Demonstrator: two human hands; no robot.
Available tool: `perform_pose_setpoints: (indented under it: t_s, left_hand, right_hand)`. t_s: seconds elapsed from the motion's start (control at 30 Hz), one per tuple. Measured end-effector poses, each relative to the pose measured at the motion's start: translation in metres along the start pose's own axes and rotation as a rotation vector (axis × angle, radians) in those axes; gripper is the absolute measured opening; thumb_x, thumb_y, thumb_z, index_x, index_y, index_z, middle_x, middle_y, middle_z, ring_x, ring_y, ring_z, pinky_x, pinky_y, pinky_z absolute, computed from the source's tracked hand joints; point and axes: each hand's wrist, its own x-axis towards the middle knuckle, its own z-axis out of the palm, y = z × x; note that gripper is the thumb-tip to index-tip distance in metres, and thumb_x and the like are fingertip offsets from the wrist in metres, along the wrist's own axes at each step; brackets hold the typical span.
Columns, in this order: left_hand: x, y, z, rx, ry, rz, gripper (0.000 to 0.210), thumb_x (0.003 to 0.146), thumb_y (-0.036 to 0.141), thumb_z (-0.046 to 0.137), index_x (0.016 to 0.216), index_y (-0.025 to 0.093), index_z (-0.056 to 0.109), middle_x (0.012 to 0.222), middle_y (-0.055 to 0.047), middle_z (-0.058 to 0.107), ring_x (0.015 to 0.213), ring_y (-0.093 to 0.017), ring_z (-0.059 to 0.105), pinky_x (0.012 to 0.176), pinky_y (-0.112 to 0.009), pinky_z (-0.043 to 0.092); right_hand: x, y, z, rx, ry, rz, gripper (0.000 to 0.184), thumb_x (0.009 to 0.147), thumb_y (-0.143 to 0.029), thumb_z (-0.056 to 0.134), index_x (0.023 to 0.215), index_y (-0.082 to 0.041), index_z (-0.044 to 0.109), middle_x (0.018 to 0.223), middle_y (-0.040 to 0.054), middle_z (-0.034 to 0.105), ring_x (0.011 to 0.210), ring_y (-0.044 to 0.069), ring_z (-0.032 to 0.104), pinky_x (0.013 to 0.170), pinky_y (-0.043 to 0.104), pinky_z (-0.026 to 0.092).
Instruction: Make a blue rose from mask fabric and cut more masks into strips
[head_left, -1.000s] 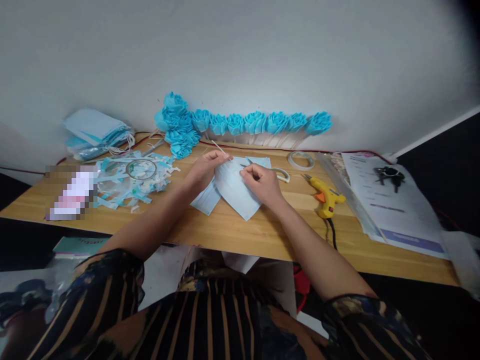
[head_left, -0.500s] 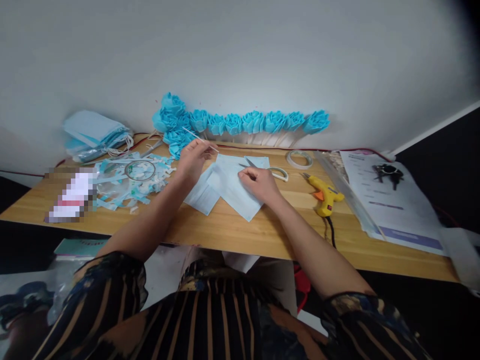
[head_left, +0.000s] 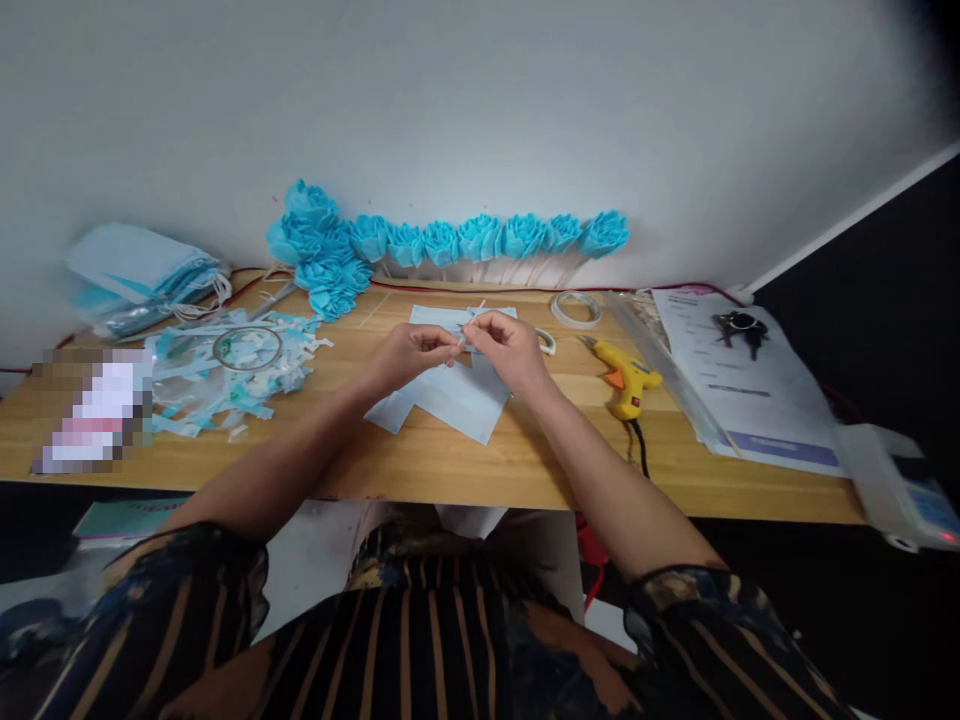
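Observation:
My left hand (head_left: 420, 355) and my right hand (head_left: 510, 350) meet above the work surface, fingertips almost touching. Both are closed in a pinch on a thin white strip (head_left: 481, 305), whose upper end sticks out past my right fingers; my fingers cover the rest. Beneath them lie light-blue fabric sheets (head_left: 466, 402), overlapping at an angle. A pair of scissors with a white handle (head_left: 550, 343) rests by my right hand, mostly covered by it.
Blue fabric flowers (head_left: 480, 237) on sticks lean along the wall. Left are scraps (head_left: 281, 385) under a tape ring (head_left: 247, 349) and a stack of face masks (head_left: 142, 265). Right are a tape roll (head_left: 576, 310), yellow glue gun (head_left: 626, 378), papers (head_left: 757, 400) and keys (head_left: 741, 330).
My left hand has come right and down with the white strip, and my right hand has lifted off the sheets and now pinches the strip too. The view has shifted slightly right.

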Motion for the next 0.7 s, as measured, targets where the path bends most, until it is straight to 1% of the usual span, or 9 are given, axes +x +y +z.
perform_pose_setpoints:
  t_s: [0.07,0.2,0.33,0.43,0.53,0.6,0.63,0.67,0.7]
  left_hand:
    - [0.001,-0.002,-0.001,0.018,0.021,-0.002,0.03,0.071,0.045,0.081,0.071,0.017,0.074,0.064,-0.002,0.066,0.061,-0.012,0.053,0.061,-0.028,0.038]
    - [0.005,-0.006,-0.005,0.005,0.061,-0.004,0.031,0.068,0.046,0.082,0.074,0.017,0.074,0.066,-0.002,0.065,0.061,-0.012,0.053,0.061,-0.027,0.038]
    - [0.007,-0.009,-0.008,0.015,0.073,0.007,0.026,0.069,0.042,0.081,0.072,0.018,0.073,0.065,-0.001,0.064,0.061,-0.012,0.052,0.06,-0.027,0.037]
    - [0.007,-0.008,-0.008,0.067,0.104,0.012,0.022,0.069,0.038,0.079,0.07,0.018,0.072,0.067,-0.002,0.065,0.063,-0.013,0.053,0.063,-0.027,0.038]
    - [0.007,-0.005,-0.01,0.116,0.086,0.042,0.018,0.068,0.033,0.079,0.067,0.018,0.071,0.072,-0.003,0.066,0.068,-0.014,0.054,0.067,-0.028,0.04]
    - [0.01,-0.004,-0.018,0.139,0.078,0.024,0.017,0.068,0.032,0.079,0.067,0.017,0.071,0.071,-0.002,0.066,0.068,-0.014,0.054,0.067,-0.027,0.04]
    - [0.011,-0.005,-0.024,0.156,0.108,0.009,0.017,0.068,0.032,0.078,0.067,0.017,0.071,0.069,-0.002,0.066,0.068,-0.014,0.054,0.067,-0.027,0.04]
    - [0.013,-0.006,-0.032,0.18,0.166,-0.003,0.016,0.069,0.032,0.077,0.068,0.017,0.071,0.069,-0.002,0.066,0.068,-0.015,0.055,0.068,-0.027,0.04]
    - [0.014,-0.008,-0.041,0.217,0.251,-0.005,0.016,0.07,0.032,0.076,0.07,0.017,0.071,0.07,-0.002,0.066,0.069,-0.015,0.056,0.069,-0.028,0.04]
  right_hand:
    - [0.0,-0.001,0.0,-0.007,0.015,0.001,0.024,0.082,-0.043,0.065,0.075,-0.02,0.065,0.069,-0.0014,0.063,0.062,0.011,0.051,0.062,0.026,0.039]
    - [0.001,0.0,-0.001,-0.01,0.04,-0.001,0.027,0.083,-0.045,0.064,0.072,-0.02,0.063,0.07,-0.001,0.062,0.063,0.011,0.05,0.063,0.026,0.04]
    - [0.005,0.006,-0.004,-0.011,0.091,-0.003,0.034,0.082,-0.052,0.064,0.07,-0.021,0.061,0.071,-0.0003,0.062,0.064,0.012,0.051,0.065,0.027,0.042]
    - [0.006,0.009,-0.004,0.036,0.125,0.0,0.034,0.081,-0.052,0.066,0.069,-0.021,0.061,0.068,-0.0009,0.06,0.062,0.012,0.05,0.063,0.027,0.041]
    - [0.005,0.008,-0.003,0.062,0.12,0.041,0.036,0.079,-0.052,0.068,0.064,-0.021,0.06,0.063,-0.0015,0.057,0.06,0.011,0.049,0.06,0.027,0.04]
    - [0.005,0.009,-0.003,0.085,0.109,0.074,0.037,0.078,-0.055,0.07,0.064,-0.021,0.062,0.065,-0.0007,0.06,0.061,0.012,0.051,0.061,0.027,0.042]
    - [0.005,0.01,-0.003,0.101,0.107,0.084,0.036,0.078,-0.056,0.07,0.068,-0.021,0.064,0.068,0.0,0.063,0.063,0.012,0.053,0.063,0.027,0.044]
    - [0.006,0.012,-0.003,0.116,0.103,0.086,0.036,0.079,-0.056,0.069,0.075,-0.021,0.068,0.071,0.0006,0.066,0.065,0.013,0.055,0.065,0.027,0.046]
    - [0.006,0.013,-0.004,0.126,0.1,0.082,0.036,0.08,-0.056,0.068,0.082,-0.021,0.071,0.074,0.0009,0.068,0.067,0.013,0.057,0.067,0.027,0.048]
